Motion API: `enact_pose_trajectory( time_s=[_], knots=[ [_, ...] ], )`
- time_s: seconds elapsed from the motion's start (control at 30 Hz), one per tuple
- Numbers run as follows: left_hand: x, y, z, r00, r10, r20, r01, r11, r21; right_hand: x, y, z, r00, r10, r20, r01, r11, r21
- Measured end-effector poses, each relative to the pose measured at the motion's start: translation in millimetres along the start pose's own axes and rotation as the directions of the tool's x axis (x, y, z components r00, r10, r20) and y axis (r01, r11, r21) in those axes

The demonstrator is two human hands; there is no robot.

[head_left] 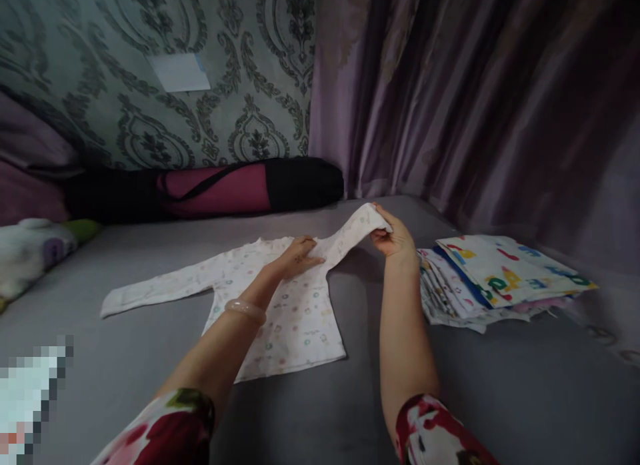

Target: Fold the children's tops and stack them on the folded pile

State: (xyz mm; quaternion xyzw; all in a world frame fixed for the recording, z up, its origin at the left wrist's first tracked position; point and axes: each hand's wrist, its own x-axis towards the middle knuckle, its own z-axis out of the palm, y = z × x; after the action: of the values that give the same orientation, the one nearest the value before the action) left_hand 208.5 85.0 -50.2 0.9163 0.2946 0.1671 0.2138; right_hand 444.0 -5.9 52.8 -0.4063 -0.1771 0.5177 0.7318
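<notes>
Folded stack (500, 278) just right of shirt (280, 305).

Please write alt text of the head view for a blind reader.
A small white printed shirt lies flat on a grey bed; the left hand presses its shoulder while the right hand lifts one sleeve end. A stack of folded clothes sits right.

Grey bed (310, 411) underneath. Spread flat on it, a white printed long-sleeved shirt (295, 318) under the left hand's (300, 255) palm. Just right of the right hand's (395, 238) pinch, a stack of folded printed cloths (500, 275). Far left of both, a soft toy (30, 251).
</notes>
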Motion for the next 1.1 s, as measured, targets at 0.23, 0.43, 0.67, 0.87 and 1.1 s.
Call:
enact_pose_trajectory(
  time_s=[0.23, 0.43, 0.67, 0.87, 1.1],
  knots=[
    [9.0, 14.4, -5.9, 0.981, -0.118, 0.157, 0.085, 0.976, 0.203, -3.8, -0.7, 2.0, 1.0, -0.008, 0.019, 0.008, 0.999, 0.046],
    [29.9, 28.6, -19.4, 0.939, -0.204, 0.277, 0.139, 0.962, 0.237, -11.1, 19.6, 36.9, 0.987, 0.038, 0.158, -0.035, 0.999, -0.022],
    [-17.3, 6.4, -35.3, 0.906, -0.422, -0.027, 0.37, 0.821, -0.434, -19.1, 78.4, 81.7, 0.989, -0.034, 0.141, 0.07, 0.963, -0.261],
    [-82.3, -19.2, -56.2, 0.626, -0.772, 0.106, 0.35, 0.157, -0.924, -35.2, 129.6, 102.1, 0.826, 0.294, 0.481, 0.059, 0.804, -0.592],
    [-87.7, -28.3, -48.0, 0.558, -0.83, 0.0, 0.397, 0.267, -0.878, -1.8, 75.1, 50.4, 0.985, 0.095, 0.141, 0.005, 0.813, -0.582]
  ],
)
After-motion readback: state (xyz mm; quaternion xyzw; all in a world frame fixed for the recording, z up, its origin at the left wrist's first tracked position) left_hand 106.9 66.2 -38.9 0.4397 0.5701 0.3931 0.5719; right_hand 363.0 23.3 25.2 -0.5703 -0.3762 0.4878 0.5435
